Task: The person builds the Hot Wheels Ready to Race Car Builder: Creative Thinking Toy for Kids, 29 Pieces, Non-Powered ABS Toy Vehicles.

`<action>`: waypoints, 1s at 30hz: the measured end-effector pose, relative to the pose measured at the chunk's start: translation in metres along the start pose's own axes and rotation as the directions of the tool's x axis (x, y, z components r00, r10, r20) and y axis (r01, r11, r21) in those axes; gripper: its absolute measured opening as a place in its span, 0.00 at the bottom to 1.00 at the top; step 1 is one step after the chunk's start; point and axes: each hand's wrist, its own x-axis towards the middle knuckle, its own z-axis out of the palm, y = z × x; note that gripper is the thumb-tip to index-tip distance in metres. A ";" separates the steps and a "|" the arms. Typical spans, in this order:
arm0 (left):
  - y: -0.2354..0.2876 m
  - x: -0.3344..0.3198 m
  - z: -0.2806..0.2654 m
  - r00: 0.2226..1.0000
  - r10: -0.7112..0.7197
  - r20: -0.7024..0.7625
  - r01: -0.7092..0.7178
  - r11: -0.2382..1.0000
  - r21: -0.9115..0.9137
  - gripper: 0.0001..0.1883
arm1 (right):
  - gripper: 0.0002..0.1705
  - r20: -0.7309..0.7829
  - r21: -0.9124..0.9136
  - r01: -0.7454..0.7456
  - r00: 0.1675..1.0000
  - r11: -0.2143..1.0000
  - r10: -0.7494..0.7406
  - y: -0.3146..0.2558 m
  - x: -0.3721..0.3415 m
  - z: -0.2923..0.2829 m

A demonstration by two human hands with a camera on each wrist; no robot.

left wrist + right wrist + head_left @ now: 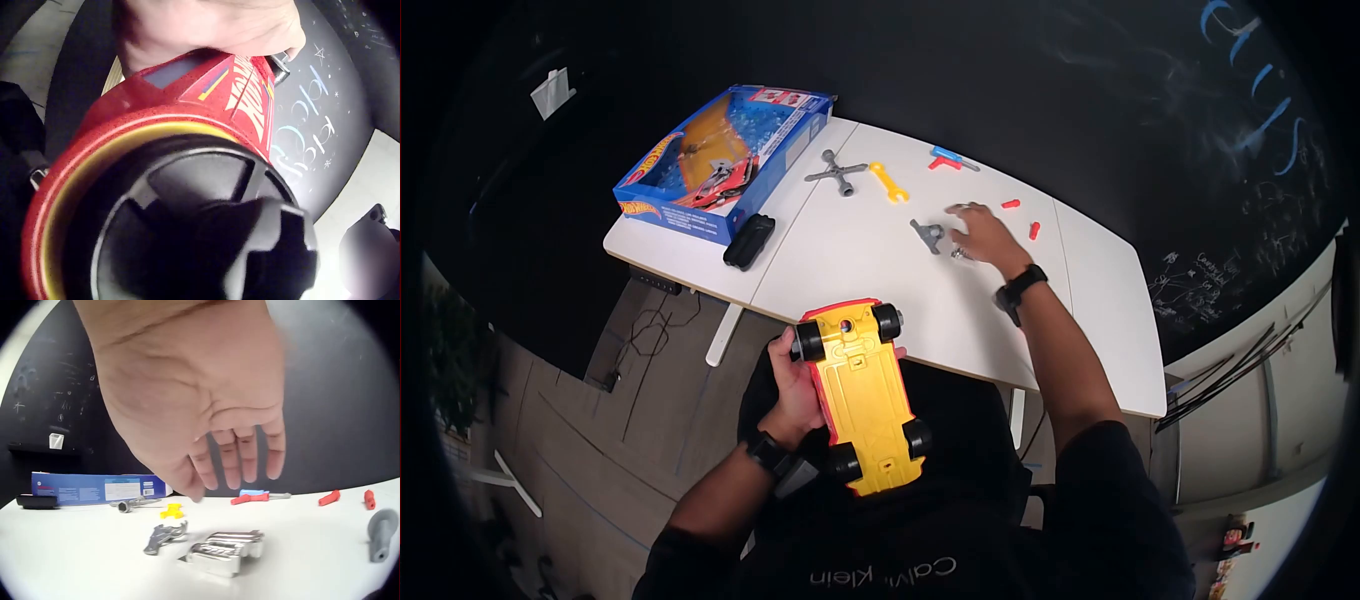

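My left hand [796, 385] grips a toy car [862, 390] by its side, near one wheel, above my lap. Its yellow underside and black wheels face up in the head view. The left wrist view has the car's red body [240, 94] close up, a big black wheel [187, 187], and the hand [206, 28] across the top. Over the table, my right hand [988, 240] reaches out with loosely extended fingers and holds nothing. Below it in the right wrist view lies a shiny chrome piece [225, 551], beside a grey toy part [164, 537].
On the white table [830, 260] lie a grey cross-shaped wrench [836, 174], a yellow wrench [889, 184], a blue-and-red toy tool [950, 158] and red pegs [1034, 231]. A blue Hot Wheels box [772, 185] stands at the left, with a black piece [749, 243] before it.
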 end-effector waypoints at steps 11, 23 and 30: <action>-0.002 -0.002 -0.001 0.995 0.018 -0.093 -0.024 0.998 -0.065 0.59 | 0.35 0.020 -0.012 -0.174 0.984 0.985 0.174 -0.059 0.083 0.016; 0.014 -0.005 -0.006 0.993 0.070 -0.094 -0.081 0.990 -0.119 0.61 | 0.29 0.066 0.208 0.031 0.997 0.978 -0.045 -0.074 -0.009 -0.062; 0.025 -0.004 0.003 0.985 0.152 -0.082 -0.160 0.981 -0.108 0.59 | 0.07 0.034 0.646 -0.025 0.999 0.763 0.003 -0.045 -0.157 -0.094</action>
